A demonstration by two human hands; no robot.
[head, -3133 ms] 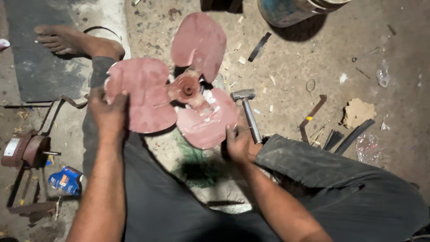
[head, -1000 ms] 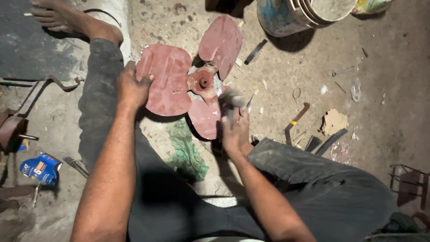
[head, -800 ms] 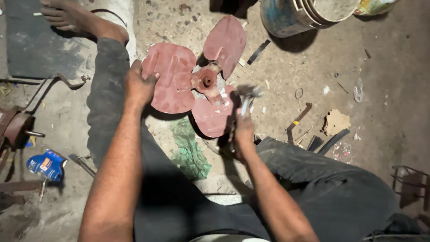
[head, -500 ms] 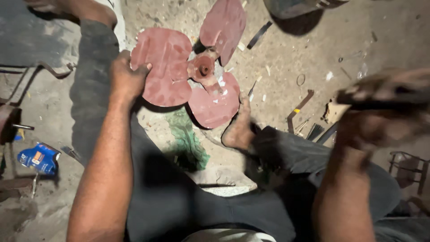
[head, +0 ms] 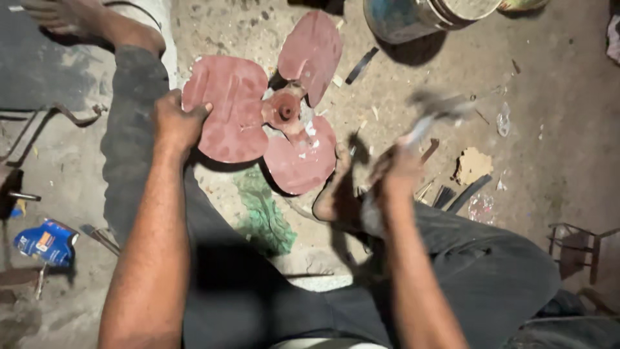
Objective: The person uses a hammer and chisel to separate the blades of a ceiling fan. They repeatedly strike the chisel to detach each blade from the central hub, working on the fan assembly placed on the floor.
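A red three-bladed metal fan (head: 284, 116) lies flat on the dirt floor between my legs, its round hub facing up. My left hand (head: 175, 123) grips the edge of the left blade and presses it down. My right hand (head: 395, 173) is raised to the right of the fan and shut on the handle of a hammer (head: 434, 110), whose head is blurred by motion above the floor. My bare right foot (head: 334, 194) rests beside the lowest blade.
A metal bucket (head: 413, 16) stands at the top. Scraps, dark strips (head: 465, 194) and a brown fragment (head: 473, 165) lie right of the fan. A blue packet (head: 46, 242) and rusty metal parts lie at the left. Green paint stains the floor below the fan.
My right hand took the hammer from beside the fan, swung it up high, and now brings it back down toward the fan. My left hand kept hold of the left blade.
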